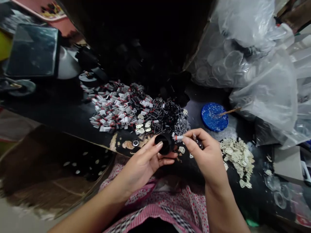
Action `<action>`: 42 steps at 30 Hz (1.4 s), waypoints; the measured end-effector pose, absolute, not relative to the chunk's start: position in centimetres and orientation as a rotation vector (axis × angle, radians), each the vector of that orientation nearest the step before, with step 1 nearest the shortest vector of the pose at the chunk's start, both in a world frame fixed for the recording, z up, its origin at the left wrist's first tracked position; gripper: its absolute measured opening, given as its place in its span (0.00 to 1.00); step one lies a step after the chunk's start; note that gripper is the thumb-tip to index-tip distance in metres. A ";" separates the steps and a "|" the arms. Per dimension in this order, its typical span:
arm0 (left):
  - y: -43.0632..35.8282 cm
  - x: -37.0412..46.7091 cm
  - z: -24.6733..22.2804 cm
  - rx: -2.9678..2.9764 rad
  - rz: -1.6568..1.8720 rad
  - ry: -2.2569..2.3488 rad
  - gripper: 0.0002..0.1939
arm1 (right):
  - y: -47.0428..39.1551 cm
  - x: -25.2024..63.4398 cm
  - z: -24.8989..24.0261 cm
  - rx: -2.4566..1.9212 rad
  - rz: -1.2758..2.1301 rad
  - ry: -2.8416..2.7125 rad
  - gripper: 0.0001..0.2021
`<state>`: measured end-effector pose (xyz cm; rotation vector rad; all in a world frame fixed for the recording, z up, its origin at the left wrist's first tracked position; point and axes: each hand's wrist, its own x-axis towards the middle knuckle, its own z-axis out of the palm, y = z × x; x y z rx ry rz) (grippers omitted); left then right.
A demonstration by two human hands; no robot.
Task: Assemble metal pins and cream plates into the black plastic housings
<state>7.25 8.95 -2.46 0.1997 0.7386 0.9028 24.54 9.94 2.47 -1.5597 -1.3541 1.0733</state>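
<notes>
My left hand (150, 154) is wrapped round a black round hollow housing (166, 144), its open end turned up toward me. Between thumb and fingers, my right hand (206, 149) pinches a small white plastic piece with a red ring (178, 138), close beside the housing's right rim. Something dark and shiny (199, 144) also shows in the curl of the right fingers; I cannot make out its kind. Just beyond the hands lies a heap of similar white and red pieces (116, 106), with springs (157, 115) and small metal pins (181, 124) at its right.
A blue lid of grease with a stick (214, 117) lies right of the heaps. Farther right is a pile of cream flat plates (239, 158). Clear plastic bags of round parts (225, 64) stand behind. A sack with black parts (48, 174) is at lower left.
</notes>
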 end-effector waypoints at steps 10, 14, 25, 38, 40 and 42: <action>8.1 6.7 -2.8 0.438 0.999 0.892 0.09 | 9.5 24.2 2.9 -1.604 0.990 -1.599 0.03; 7.8 6.1 -3.3 0.635 1.015 0.954 0.10 | 9.1 24.0 3.0 -1.508 0.678 -1.853 0.02; 6.7 4.1 -3.9 0.590 0.810 0.799 0.08 | 8.5 25.4 1.8 -1.370 1.825 -1.292 0.10; 8.1 4.7 -3.3 0.305 1.108 0.976 0.08 | 11.1 22.5 -0.1 -1.941 0.582 -2.204 0.08; 9.1 5.0 -3.0 0.289 1.149 0.979 0.08 | 11.3 22.2 -0.2 -1.958 0.500 -2.327 0.07; 9.8 5.1 -2.9 0.283 1.166 0.984 0.09 | 11.3 22.1 -0.3 -1.942 0.475 -2.394 0.07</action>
